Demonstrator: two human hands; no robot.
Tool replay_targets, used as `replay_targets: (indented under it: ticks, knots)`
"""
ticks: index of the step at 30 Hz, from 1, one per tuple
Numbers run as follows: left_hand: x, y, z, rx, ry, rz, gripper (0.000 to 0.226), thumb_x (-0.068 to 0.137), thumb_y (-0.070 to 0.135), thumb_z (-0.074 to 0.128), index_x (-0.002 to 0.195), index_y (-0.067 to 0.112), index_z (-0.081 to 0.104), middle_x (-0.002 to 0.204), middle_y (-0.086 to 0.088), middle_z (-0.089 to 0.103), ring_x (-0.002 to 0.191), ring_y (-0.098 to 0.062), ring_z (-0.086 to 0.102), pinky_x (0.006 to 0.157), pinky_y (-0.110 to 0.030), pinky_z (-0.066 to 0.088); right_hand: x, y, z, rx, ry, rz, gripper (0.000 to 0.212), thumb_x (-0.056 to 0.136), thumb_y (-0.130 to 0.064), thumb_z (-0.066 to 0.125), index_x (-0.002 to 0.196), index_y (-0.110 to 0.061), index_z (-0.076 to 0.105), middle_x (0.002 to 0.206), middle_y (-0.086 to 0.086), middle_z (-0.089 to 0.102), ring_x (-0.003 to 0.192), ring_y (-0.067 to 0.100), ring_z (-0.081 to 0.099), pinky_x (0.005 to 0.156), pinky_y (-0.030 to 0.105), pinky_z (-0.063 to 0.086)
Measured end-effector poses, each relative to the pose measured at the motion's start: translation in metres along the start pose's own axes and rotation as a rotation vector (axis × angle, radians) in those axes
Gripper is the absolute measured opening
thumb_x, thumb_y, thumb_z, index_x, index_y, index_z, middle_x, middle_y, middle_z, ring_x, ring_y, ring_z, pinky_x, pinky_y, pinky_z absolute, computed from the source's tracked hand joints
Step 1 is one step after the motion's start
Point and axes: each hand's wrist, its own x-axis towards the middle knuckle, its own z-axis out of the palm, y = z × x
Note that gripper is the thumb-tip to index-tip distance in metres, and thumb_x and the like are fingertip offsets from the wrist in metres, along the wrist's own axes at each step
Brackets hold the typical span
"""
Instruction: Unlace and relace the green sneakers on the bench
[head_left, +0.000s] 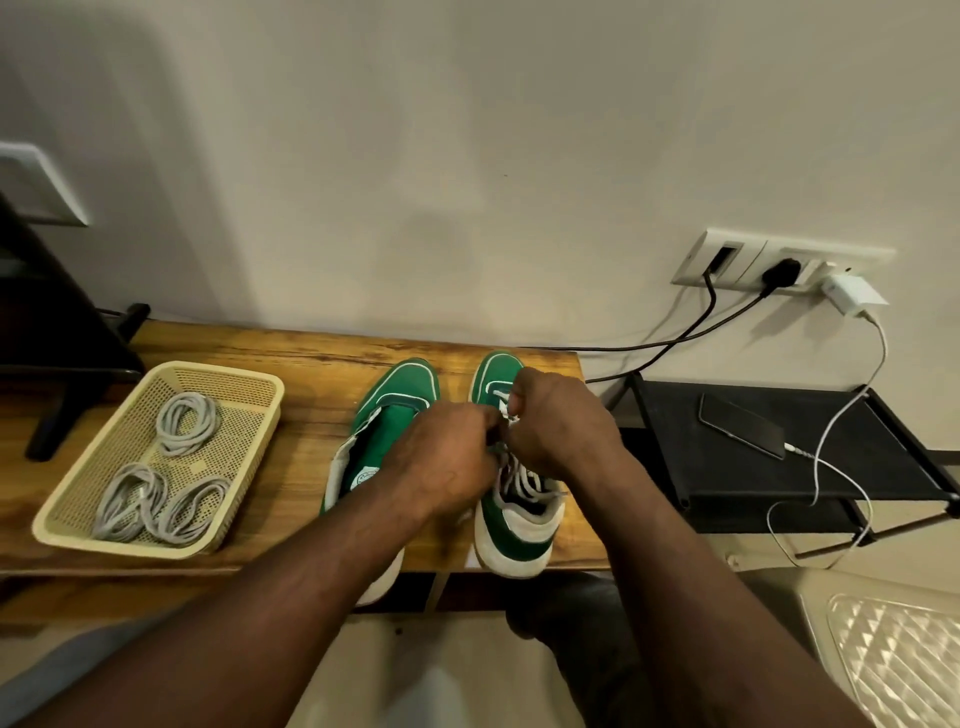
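Here, the fingers (515, 401) of the right hand (563, 423) curl tight on a white lace (522, 483) low on the eyelet row of the right sneaker (514, 535), while the left hand (441, 457) closes in from the other side, its fingertips bunched together and apparently pinching the same lace, though the contact itself is hidden. Loose crossings still run through the eyelets nearer the collar, and the left sneaker (402, 395) lies alongside with its tongue open and no lace showing, so the step in hand looks like work on the second shoe's lace; whether it is coming out or going back in cannot be told. The next move likely calls for a steady pull along the eyelet row with one hand bracing the shoe. Both sneakers stand on the wooden counter (311, 364), toes toward the wall, heels jutting past its front edge; the right one sits close to the counter's right end, so a hard tug could tip it off. Bare wood lies between the left sneaker and a cream basket (67, 519) holding three coils of grey laces (184, 421). Beyond the right end, a phone (743, 423) charges on a black rack (670, 415).
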Motion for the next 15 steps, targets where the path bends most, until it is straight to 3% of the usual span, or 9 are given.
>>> replay_targets:
  ticks: [4,7,11,15]
  knots:
    - [-0.012,-0.007,-0.025,0.094,-0.025,-0.001,0.015,0.096,0.018,0.065,0.109,0.022,0.072,0.086,0.001,0.07,0.079,-0.017,0.067,0.07,-0.036,0.06,-0.016,-0.033,0.006,0.14,0.141,-0.149,0.023,0.08,-0.01,0.068,0.1,-0.021,0.064,0.1,0.0,0.061,0.092,0.024,0.06,0.076,0.04,0.056]
    - [-0.023,-0.016,-0.045,0.176,0.03,-0.032,0.009,0.095,0.016,0.062,0.1,0.019,0.07,0.081,0.001,0.063,0.074,-0.017,0.062,0.065,-0.034,0.057,-0.018,-0.054,0.015,0.23,0.134,-0.24,0.028,0.079,-0.005,0.062,0.102,-0.021,0.066,0.094,-0.001,0.068,0.087,0.024,0.063,0.072,0.038,0.055]
    - [-0.037,-0.049,-0.075,0.178,0.072,-0.186,0.018,0.089,0.022,0.064,0.073,0.023,0.057,0.076,-0.003,0.058,0.074,-0.029,0.06,0.06,-0.03,0.043,-0.007,-0.084,0.033,0.419,0.116,-0.299,0.021,0.077,-0.006,0.063,0.084,-0.026,0.067,0.085,-0.01,0.072,0.086,0.018,0.068,0.075,0.035,0.056]
    - [-0.056,-0.098,-0.097,0.105,0.077,-0.294,0.013,0.087,0.021,0.065,0.075,0.02,0.069,0.068,0.002,0.055,0.072,-0.025,0.06,0.055,-0.029,0.035,-0.003,-0.129,0.058,0.42,0.051,-0.418,0.024,0.082,-0.005,0.063,0.092,-0.026,0.07,0.089,-0.01,0.073,0.087,0.015,0.067,0.074,0.03,0.056]
